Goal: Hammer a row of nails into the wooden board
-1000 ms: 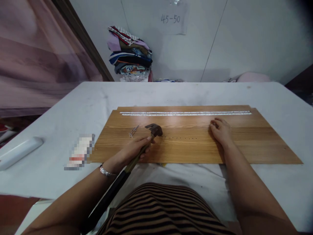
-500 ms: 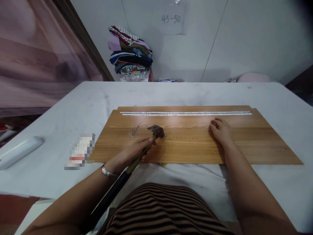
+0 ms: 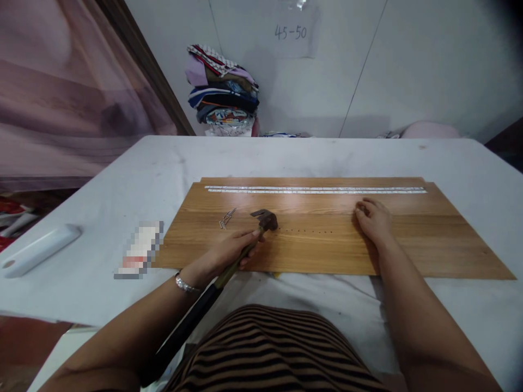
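Note:
A long wooden board (image 3: 429,239) lies on a white table (image 3: 122,179). My left hand (image 3: 229,250) is closed round the handle of a hammer (image 3: 265,219), gripping it close to the dark head, which rests on the board at the left end of a row of small nail heads (image 3: 304,231). The black handle runs back toward my body. My right hand (image 3: 373,220) lies on the board to the right of that row, fingers curled down against the wood; nothing shows in it. Several loose nails (image 3: 227,219) lie left of the hammer head.
Two white measuring strips (image 3: 314,189) run along the board's far edge. A blurred-out small pack (image 3: 141,250) and a white oblong object (image 3: 38,249) lie on the table at left. Folded clothes (image 3: 223,90) are stacked against the far wall.
The hammer head and my left hand have shifted slightly to the right along the board. My right hand has stayed where it was.

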`<state>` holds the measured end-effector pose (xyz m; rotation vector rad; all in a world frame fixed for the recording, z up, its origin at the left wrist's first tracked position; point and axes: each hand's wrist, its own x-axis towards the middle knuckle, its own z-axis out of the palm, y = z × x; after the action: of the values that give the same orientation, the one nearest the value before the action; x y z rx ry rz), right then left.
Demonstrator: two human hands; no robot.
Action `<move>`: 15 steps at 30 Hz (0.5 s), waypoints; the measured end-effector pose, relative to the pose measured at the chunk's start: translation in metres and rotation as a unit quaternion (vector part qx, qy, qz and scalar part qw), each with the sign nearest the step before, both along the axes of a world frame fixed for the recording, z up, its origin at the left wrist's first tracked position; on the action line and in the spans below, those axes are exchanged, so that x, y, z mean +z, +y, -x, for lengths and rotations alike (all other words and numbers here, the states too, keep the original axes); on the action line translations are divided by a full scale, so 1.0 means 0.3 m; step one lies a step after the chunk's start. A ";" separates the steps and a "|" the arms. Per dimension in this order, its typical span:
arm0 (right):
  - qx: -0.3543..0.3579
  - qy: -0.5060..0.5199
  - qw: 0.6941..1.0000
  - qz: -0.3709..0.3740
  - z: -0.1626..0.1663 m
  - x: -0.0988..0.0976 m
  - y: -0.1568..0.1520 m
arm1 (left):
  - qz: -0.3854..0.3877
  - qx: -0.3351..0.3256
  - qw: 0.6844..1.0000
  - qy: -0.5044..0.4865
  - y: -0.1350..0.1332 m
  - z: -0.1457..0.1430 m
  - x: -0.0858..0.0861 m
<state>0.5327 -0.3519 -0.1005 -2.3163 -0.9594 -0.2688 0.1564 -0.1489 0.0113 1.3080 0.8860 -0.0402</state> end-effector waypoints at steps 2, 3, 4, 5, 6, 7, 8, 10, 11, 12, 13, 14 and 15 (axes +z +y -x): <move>0.001 0.004 1.000 0.003 0.001 0.001 0.000 | 0.000 0.002 1.000 0.005 0.001 0.001 0.008; 0.002 0.005 1.000 0.002 0.001 0.002 0.000 | 0.000 0.003 1.000 0.007 0.001 0.000 0.012; 0.004 0.006 1.000 0.001 0.001 0.002 0.000 | 0.001 0.005 1.000 0.007 0.002 -0.001 0.015; 0.005 0.005 1.000 -0.001 0.001 0.002 0.001 | 0.003 0.005 1.000 0.008 0.002 -0.003 0.017; 0.006 0.004 1.000 -0.003 0.001 0.002 0.001 | 0.004 0.005 1.000 0.008 0.003 -0.005 0.017; 0.005 0.003 1.000 -0.006 0.001 0.001 0.001 | 0.003 0.005 1.000 0.008 0.003 -0.006 0.014; 0.003 0.002 1.000 -0.008 0.002 0.001 0.001 | 0.003 0.005 1.000 0.007 0.004 -0.007 0.010; 0.002 0.000 1.000 -0.012 0.003 0.000 0.001 | 0.002 0.003 1.000 0.005 0.004 -0.007 0.000; 0.002 -0.001 1.000 -0.012 0.003 -0.001 0.001 | 0.001 0.001 1.000 0.004 0.005 -0.006 -0.005; 0.002 -0.001 1.000 -0.010 0.003 -0.001 0.001 | 0.000 0.000 1.000 0.003 0.005 -0.004 -0.008; 0.003 -0.001 1.000 -0.007 0.002 0.000 0.000 | 0.000 -0.003 1.000 0.003 0.005 -0.002 -0.010; 0.002 -0.001 1.000 -0.003 0.002 0.000 0.000 | -0.001 -0.004 1.000 0.002 0.006 0.000 -0.010; 0.001 -0.001 1.000 0.001 0.001 0.001 0.000 | -0.003 -0.005 1.000 0.002 0.007 0.002 -0.008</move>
<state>0.5324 -0.3519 -0.1003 -2.3174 -0.9637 -0.2705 0.1557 -0.1468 0.0089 1.3187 0.8839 -0.0474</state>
